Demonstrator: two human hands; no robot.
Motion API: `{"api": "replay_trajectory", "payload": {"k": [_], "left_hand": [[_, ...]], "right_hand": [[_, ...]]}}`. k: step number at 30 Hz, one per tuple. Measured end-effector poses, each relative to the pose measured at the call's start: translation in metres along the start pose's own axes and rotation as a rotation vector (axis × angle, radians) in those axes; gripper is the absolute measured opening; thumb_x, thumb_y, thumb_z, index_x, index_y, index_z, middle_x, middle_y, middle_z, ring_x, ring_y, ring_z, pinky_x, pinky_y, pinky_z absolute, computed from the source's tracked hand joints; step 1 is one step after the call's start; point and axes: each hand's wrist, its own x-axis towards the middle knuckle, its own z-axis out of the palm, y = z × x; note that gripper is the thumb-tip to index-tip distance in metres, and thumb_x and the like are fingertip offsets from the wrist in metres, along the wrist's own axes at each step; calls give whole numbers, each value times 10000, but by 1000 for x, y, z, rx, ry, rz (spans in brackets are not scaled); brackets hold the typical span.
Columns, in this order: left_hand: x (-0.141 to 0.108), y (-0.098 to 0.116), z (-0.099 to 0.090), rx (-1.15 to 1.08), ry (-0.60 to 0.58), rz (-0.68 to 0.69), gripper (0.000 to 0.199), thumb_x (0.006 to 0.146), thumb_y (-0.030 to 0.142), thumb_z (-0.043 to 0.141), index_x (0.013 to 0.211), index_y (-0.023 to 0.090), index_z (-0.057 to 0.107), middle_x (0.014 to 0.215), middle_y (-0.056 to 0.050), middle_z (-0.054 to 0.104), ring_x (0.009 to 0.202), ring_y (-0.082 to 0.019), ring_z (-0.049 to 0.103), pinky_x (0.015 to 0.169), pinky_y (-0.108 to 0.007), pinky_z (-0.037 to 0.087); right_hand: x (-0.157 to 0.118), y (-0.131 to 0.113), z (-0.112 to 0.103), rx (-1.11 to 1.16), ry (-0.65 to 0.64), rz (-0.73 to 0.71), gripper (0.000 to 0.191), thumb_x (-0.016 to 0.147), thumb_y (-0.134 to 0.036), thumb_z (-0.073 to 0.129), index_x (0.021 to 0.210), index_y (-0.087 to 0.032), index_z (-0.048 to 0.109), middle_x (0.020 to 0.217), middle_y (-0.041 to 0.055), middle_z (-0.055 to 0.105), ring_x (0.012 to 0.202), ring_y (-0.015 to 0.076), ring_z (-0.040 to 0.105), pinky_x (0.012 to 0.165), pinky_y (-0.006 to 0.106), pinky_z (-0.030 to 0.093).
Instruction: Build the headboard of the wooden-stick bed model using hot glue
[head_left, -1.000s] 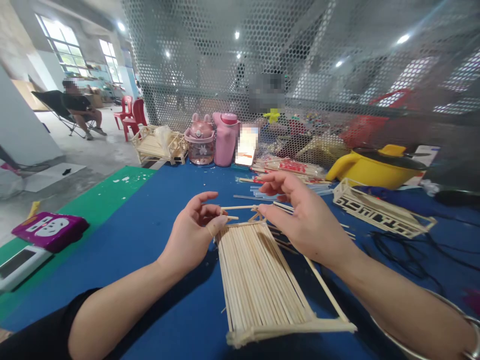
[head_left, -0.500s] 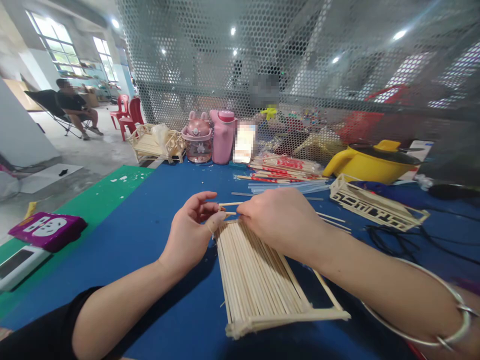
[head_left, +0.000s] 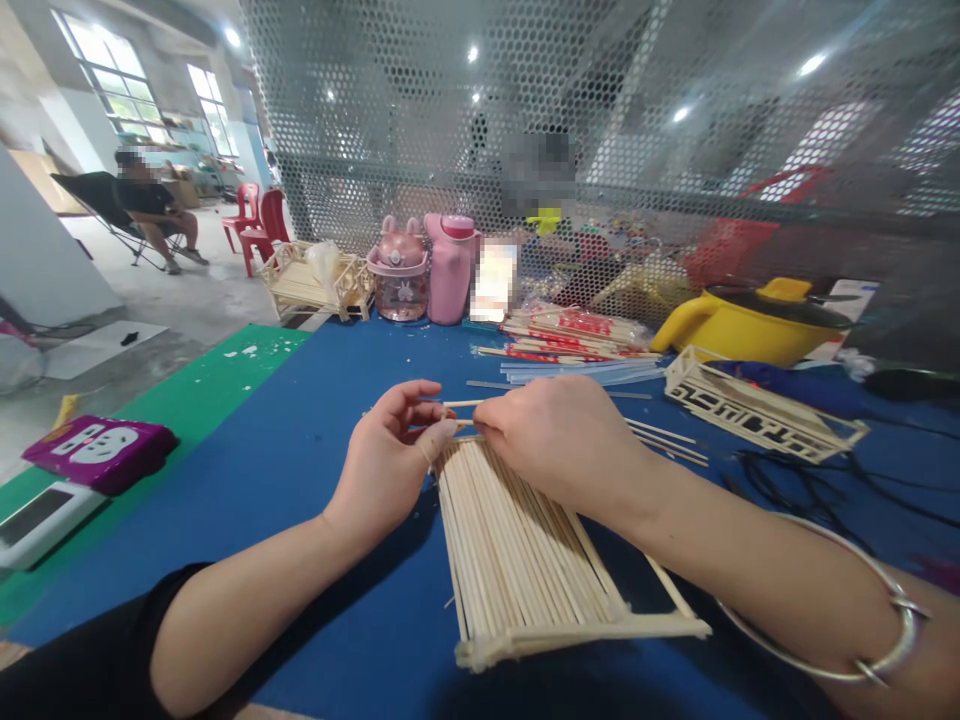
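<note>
My left hand [head_left: 390, 455] and right hand [head_left: 559, 435] pinch thin sticks [head_left: 459, 404] with closed fingers at the far end of a stick panel [head_left: 517, 550] (on the blue surface [head_left: 300, 450])

Stick panel [head_left: 517, 550]: pale natural wood, fine parallel stripes from the sticks laid side by side. Table cloth [head_left: 300, 450]: deep blue. Mat [head_left: 195, 400] beside it: green, flecked with white bits. Power strip [head_left: 101, 452]: purple with white sockets. Scale [head_left: 37, 520]: white, dark screen. Two bottles: the round bottle [head_left: 399, 275] pale pink with clear body, the taller bottle [head_left: 450, 270] solid pink. Pot [head_left: 750, 325]: bright yellow, dark lid. Lattice frame [head_left: 757, 410]: pale wood. Screen behind [head_left: 600, 120]: grey metal, honeycomb holes. Chairs [head_left: 259, 225]: red. Bracelet [head_left: 885, 640]: silver. Sleeve [head_left: 67, 670]: black.
</note>
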Motion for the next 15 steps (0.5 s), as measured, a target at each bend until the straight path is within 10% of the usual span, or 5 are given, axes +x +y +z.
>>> {"api": "replay_trajectory", "payload": {"k": [15], "left_hand": [[-4,1,-4,-20,-19,4,398,667,98,622,1046,176,526,911,-26,626,866,-148,598,755,-288,485]], "right_hand": [[0,2,1,-23,13,-6,182,789,-167,553,699,-232,697,659,27,714,573,187,626,455,265,199]]}}
